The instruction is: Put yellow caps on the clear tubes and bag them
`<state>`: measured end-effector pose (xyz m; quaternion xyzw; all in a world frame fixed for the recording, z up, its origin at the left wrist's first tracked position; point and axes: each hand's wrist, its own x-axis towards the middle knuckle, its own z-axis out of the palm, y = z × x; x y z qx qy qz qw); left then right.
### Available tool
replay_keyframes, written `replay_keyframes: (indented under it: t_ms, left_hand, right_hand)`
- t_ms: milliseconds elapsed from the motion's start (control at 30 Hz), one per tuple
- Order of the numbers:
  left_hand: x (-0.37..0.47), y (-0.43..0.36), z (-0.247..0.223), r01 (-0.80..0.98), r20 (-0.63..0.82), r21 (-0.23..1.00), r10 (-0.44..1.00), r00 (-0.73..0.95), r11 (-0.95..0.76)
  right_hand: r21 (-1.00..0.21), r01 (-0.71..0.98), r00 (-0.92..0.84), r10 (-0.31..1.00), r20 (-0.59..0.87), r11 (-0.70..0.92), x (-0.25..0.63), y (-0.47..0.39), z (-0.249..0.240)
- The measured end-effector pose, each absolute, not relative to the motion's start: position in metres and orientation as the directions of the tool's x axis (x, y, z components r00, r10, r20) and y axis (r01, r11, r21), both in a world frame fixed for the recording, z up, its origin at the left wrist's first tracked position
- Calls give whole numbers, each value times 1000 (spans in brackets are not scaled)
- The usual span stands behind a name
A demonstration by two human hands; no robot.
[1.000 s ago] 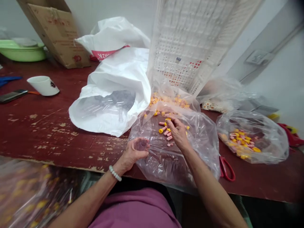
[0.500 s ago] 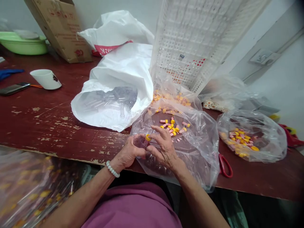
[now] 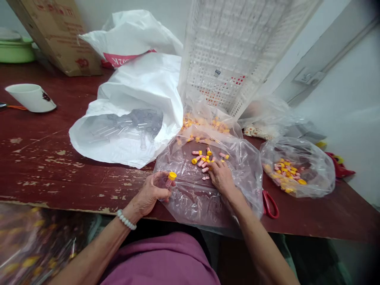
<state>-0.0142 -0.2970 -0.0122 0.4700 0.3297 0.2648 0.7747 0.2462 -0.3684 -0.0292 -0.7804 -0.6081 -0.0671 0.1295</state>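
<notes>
My left hand (image 3: 152, 194) is closed around clear plastic tubes (image 3: 162, 182); how many is hidden by the fingers. At the top of one sits a yellow cap (image 3: 172, 175), with a pink patterned body below it inside the tube. My right hand (image 3: 222, 176) reaches down to a small pile of yellow-capped pink pieces (image 3: 204, 158) on a clear plastic bag (image 3: 190, 198). Its fingertips are curled together on a piece at the pile's near edge, partly hiding it. More clear tubes (image 3: 127, 124) lie in the mouth of a white sack (image 3: 142, 87).
Behind the pile stands a tall white plastic basket (image 3: 216, 51). To the right are red-handled scissors (image 3: 271, 208) and another clear bag (image 3: 317, 170) with capped pieces. A white cup (image 3: 31, 97) and a cardboard box (image 3: 59, 35) stand on the left.
My right hand has left the yellow cap at my left hand and moved right to the pile. My left hand keeps the tubes, now slightly lower and turned. The view has shifted right.
</notes>
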Motion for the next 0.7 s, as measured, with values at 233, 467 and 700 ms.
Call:
replay_keyframes:
  t_ms: [233,467,700]
  left_hand:
    - [-7,-300,-8,-84,-94,976,740,666,200]
    - [-5,-302,-6,-78,-19,992,715,699,102]
    - [-2,-306,-3,-12,12,1000,750,662,-5]
  right_hand:
    - [-401,916,173,928,331,-27,227,-374,-13]
    - [-447,827,-91,868,489,339,157,-394,43]
    - [-409,826,-140,844,518,388,149,-396,44]
